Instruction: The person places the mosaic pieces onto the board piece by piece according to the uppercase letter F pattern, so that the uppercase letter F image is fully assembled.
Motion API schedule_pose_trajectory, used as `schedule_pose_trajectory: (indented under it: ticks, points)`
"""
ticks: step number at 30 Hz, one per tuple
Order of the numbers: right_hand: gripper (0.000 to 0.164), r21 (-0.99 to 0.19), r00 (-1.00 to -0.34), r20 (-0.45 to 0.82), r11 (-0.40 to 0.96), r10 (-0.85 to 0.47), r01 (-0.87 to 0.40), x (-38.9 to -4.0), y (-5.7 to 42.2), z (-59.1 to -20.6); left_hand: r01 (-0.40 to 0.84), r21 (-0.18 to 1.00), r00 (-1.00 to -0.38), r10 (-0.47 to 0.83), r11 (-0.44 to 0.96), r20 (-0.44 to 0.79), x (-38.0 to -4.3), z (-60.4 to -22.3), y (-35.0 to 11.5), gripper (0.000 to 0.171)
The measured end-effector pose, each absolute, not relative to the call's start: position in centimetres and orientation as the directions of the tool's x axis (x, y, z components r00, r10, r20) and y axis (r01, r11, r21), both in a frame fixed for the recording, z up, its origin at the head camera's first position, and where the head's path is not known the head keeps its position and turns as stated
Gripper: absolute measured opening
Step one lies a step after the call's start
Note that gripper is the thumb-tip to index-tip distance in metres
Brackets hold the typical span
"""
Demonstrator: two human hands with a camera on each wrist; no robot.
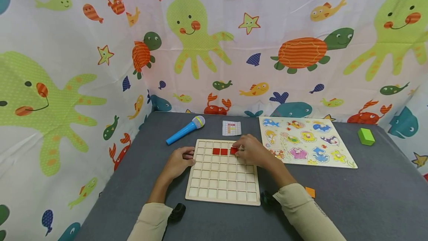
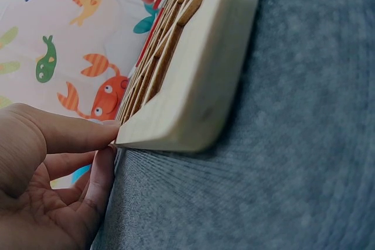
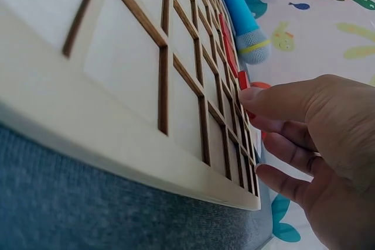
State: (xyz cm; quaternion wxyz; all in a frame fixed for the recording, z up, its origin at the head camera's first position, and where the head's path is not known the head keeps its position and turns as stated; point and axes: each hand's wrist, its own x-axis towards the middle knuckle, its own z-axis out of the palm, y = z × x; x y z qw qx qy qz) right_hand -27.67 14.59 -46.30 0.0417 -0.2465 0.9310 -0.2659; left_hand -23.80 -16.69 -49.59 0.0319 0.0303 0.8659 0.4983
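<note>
A square wooden grid board point(image 1: 218, 175) lies on the grey table, with two red square tiles point(image 1: 220, 151) side by side in cells near its far edge. At the board's left edge my left hand point(image 1: 178, 162) pinches the rim between thumb and finger, as the left wrist view shows up close. My right hand point(image 1: 251, 149) pinches another red tile point(image 1: 233, 150) between thumb and fingertips. That tile is over the same row, a little right of the pair. In the right wrist view it appears tilted up from the grid point(image 3: 243, 80).
Behind the board lie a blue toy microphone point(image 1: 183, 131) and a small printed pattern card point(image 1: 232, 128). A sea-animal puzzle board point(image 1: 307, 142) is at the right, with a green block point(image 1: 366, 137) beyond it. An orange block point(image 1: 310, 192) is partly hidden by my right sleeve.
</note>
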Motion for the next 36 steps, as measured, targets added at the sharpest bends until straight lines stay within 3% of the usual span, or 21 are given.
schedule_pose_trajectory:
  ticks: [36]
  points:
    - [0.026, -0.560, -0.888, 0.026, 0.729, -0.460, -0.394, -28.19, 14.21, -46.76, 0.017, 0.865, -0.996, 0.084, 0.501, -0.029, -24.00, -49.79, -16.83, 0.048]
